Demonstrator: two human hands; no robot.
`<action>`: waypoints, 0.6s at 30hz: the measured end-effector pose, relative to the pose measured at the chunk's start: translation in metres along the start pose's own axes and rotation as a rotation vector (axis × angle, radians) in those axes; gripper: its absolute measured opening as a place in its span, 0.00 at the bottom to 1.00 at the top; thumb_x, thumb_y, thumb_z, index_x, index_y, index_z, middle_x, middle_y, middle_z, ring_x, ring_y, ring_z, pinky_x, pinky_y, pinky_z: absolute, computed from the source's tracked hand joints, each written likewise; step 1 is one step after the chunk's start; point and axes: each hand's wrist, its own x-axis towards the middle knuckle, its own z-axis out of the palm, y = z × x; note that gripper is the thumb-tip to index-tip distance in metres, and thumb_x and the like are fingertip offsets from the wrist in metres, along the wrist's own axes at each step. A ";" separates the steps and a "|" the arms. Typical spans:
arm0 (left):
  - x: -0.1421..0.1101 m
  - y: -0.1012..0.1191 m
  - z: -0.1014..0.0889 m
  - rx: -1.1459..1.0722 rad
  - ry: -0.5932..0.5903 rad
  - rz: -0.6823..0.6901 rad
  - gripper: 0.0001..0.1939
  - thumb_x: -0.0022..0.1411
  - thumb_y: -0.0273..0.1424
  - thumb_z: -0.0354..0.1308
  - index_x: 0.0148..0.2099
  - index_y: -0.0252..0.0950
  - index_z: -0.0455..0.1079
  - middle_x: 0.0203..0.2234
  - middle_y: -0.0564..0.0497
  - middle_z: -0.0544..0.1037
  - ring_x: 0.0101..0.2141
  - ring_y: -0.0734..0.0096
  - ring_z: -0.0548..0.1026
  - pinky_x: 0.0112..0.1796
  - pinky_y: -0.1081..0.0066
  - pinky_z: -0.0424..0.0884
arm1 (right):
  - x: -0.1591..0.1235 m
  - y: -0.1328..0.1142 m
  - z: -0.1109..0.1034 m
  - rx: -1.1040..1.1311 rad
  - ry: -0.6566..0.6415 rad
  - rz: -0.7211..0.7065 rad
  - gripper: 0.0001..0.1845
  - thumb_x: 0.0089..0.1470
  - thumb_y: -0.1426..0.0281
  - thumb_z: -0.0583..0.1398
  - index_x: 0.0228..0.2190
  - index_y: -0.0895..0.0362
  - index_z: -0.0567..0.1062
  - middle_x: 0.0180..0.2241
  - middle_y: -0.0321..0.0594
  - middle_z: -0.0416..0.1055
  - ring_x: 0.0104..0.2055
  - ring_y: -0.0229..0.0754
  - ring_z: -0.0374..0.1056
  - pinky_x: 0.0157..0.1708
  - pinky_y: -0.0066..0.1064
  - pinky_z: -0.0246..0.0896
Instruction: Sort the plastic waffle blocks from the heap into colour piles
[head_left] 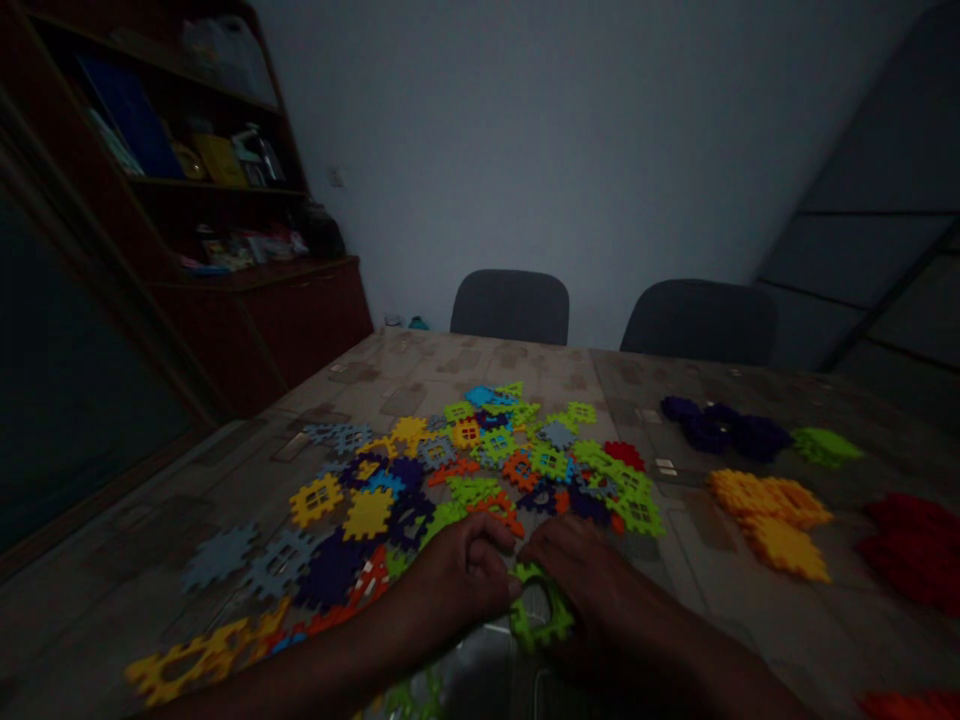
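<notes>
While the left hand (pixel 457 578) and the right hand (pixel 592 582) meet at the bottom center of the frame, a green plastic piece (pixel 561 620) with toothed edges and an open middle sits between them. The left grip is narrow, with its fingertips (pixel 510 585) pressed against the piece's upper left edge, and the right grip closes over the piece from above, so the two hold it together, though the dim light hides the exact finger placement. Just below the hands, at the bottom edge, lies something shiny (pixel 487 665), too dark to make out, with more green pieces (pixel 409 698) beside it. A large, loose pile of multicolored pieces (pixel 480 470) spreads across the middle of the patterned tabletop (pixel 420 365), reaching the left hand. To the right of the frame, sorted heaps lie well apart from the pile: dark purple pieces (pixel 712 430), a few green pieces (pixel 825 447), yellow pieces (pixel 769 522) and red pieces (pixel 915 552). Two dark chairs (pixel 510 305) stand at the far edge of the tabletop, and a dark wooden cabinet (pixel 255 330) with crowded shelves fills the upper left of the frame.
</notes>
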 end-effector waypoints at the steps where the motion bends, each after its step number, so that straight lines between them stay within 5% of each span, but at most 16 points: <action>1: 0.001 -0.001 0.000 -0.013 0.003 -0.003 0.26 0.39 0.40 0.68 0.39 0.35 0.64 0.20 0.58 0.68 0.19 0.78 0.61 0.23 0.78 0.54 | 0.000 0.000 0.000 -0.004 -0.011 -0.001 0.28 0.41 0.80 0.64 0.46 0.55 0.70 0.46 0.42 0.69 0.48 0.49 0.62 0.44 0.38 0.55; 7: -0.001 -0.008 -0.003 -0.040 -0.005 -0.030 0.27 0.41 0.41 0.70 0.38 0.37 0.60 0.21 0.57 0.69 0.17 0.78 0.62 0.20 0.78 0.57 | 0.001 0.002 0.007 -0.079 0.035 -0.057 0.39 0.37 0.72 0.72 0.52 0.53 0.68 0.48 0.41 0.69 0.49 0.51 0.62 0.47 0.41 0.53; 11: -0.001 -0.008 -0.004 -0.044 -0.051 -0.034 0.32 0.43 0.48 0.72 0.42 0.37 0.61 0.24 0.56 0.70 0.16 0.77 0.64 0.17 0.79 0.56 | 0.002 0.001 0.009 -0.179 0.040 -0.076 0.33 0.39 0.71 0.72 0.48 0.57 0.69 0.44 0.43 0.70 0.45 0.51 0.63 0.44 0.39 0.55; 18: -0.006 -0.005 -0.005 -0.027 -0.081 0.072 0.36 0.52 0.56 0.69 0.53 0.39 0.63 0.32 0.50 0.74 0.26 0.68 0.73 0.25 0.73 0.69 | -0.008 -0.017 -0.037 -0.244 -0.033 -0.047 0.23 0.49 0.68 0.68 0.46 0.58 0.71 0.45 0.46 0.71 0.47 0.49 0.64 0.46 0.37 0.59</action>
